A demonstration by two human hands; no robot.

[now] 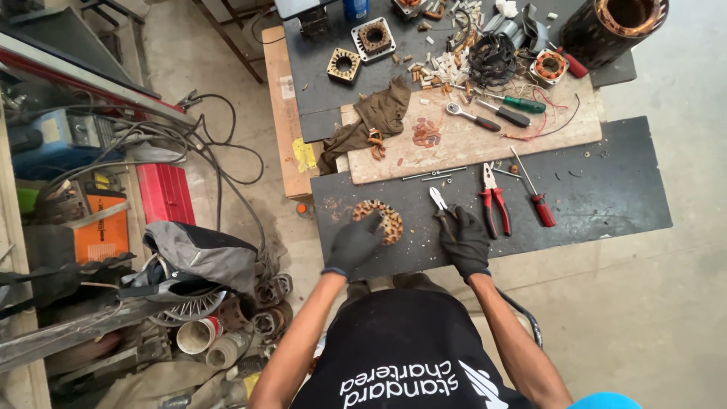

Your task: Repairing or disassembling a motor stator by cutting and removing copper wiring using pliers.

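Far left: red box (165, 193) on the floor, cables (219, 163) looping past it, grey cloth (203, 254) over a pile of scrap. Left hand (354, 244), black glove, rests on the near left edge of the copper coil (381, 220), fingers curled over it; coil lies flat on the black board (606, 189). Brown rag (371, 121) sits further back on the wood board (469, 144). Right hand (464, 241), also gloved, closed around the handles of the cutters (439, 203), tips pointing away, just right of the coil, not touching it. Right of that: red pliers (494, 201), then red screwdriver (532, 189), both lying loose on the board. Ratchet (471, 117) and green screwdriver (515, 101) on the wood behind.
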